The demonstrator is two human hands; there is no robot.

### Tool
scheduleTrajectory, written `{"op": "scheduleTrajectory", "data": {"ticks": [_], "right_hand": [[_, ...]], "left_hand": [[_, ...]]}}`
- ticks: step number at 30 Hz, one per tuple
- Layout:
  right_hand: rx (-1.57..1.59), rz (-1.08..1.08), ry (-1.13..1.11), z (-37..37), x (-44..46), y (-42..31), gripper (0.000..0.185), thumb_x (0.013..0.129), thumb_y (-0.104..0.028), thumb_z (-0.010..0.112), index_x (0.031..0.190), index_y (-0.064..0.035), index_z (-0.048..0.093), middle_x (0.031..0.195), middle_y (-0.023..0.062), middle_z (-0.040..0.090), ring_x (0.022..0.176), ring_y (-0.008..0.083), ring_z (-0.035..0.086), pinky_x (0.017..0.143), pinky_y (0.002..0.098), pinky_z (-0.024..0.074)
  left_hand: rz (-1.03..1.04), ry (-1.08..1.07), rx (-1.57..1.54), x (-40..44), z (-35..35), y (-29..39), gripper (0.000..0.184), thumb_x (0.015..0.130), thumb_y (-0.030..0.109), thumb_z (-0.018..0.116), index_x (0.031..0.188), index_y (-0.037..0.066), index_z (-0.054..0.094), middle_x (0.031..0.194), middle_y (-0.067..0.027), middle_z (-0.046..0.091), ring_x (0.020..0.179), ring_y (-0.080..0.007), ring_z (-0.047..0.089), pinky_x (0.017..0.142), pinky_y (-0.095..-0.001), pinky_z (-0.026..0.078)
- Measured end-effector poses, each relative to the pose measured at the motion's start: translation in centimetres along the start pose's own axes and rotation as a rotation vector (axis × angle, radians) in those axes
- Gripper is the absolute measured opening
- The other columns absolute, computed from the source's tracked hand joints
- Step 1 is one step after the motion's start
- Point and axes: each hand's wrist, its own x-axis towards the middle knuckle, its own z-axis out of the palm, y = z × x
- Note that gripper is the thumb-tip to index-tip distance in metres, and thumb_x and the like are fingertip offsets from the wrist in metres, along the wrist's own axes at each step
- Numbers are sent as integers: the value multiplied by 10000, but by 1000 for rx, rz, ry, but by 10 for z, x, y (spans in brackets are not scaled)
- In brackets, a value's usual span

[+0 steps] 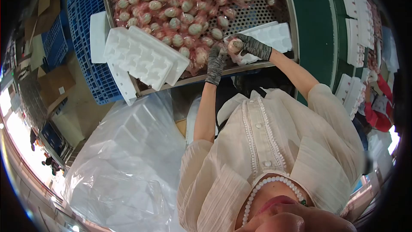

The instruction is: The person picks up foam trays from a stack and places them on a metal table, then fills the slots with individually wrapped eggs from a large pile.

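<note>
1. Your right hand [255, 48], in a gray knit glove, has its fingertips closed around a pale round piece [235, 46] in clear film, just above the near part of the metal bin.
2. Your left hand [216, 62], gloved alike, is right beside it with its fingers bunched together; you can't tell from here whether they pinch the film.
3. The metal bin [293, 17] in front of you has a perforated floor, bare toward the right. Many egg-shaped pieces [195, 29] in pinkish clear wrap crowd its left and middle.
4. Stacked white molded trays [139, 56] lie tilted over the bin's near left corner; the pockets you can see on top hold nothing.
5. More white trays [274, 36] lie inside the bin, beyond and partly under your right hand.
6. Left of the bin stands a blue lattice crate [92, 60]. Nearer your body is a big clear plastic bag [124, 159] with white, blocky contents, blurred by the film.
7. To your right runs a green surface [317, 38], with further white trays [355, 38] along its far side and a person in red sleeves [377, 118] beyond.
</note>
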Motion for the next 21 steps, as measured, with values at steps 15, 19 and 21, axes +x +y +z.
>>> {"op": "scheduleTrajectory", "data": {"ticks": [15, 19, 21], "right_hand": [[-355, -280, 474, -9, -49, 42, 473, 682, -264, 654, 1058, -28, 489, 937, 112, 544, 760, 192, 552, 701, 291, 464], [-634, -511, 651, -8, -43, 46, 377, 682, -214, 624, 994, -37, 510, 917, 140, 507, 817, 264, 524, 701, 337, 457], [-749, -557, 649, -7, -41, 43, 353, 679, -200, 615, 978, -42, 514, 919, 151, 495, 832, 289, 511, 704, 352, 454]], "left_hand": [[285, 196, 687, 13, 71, -18, 168, 818, 71, 454, 937, 33, 566, 831, -99, 586, 752, -166, 551, 640, -270, 450], [197, 327, 418, 20, 84, -35, 185, 792, 84, 489, 942, 7, 566, 902, -131, 572, 804, -239, 548, 742, -319, 420], [56, 326, 422, 21, 84, -35, 193, 798, 98, 485, 945, -3, 560, 898, -132, 564, 826, -235, 541, 753, -311, 414]]}}
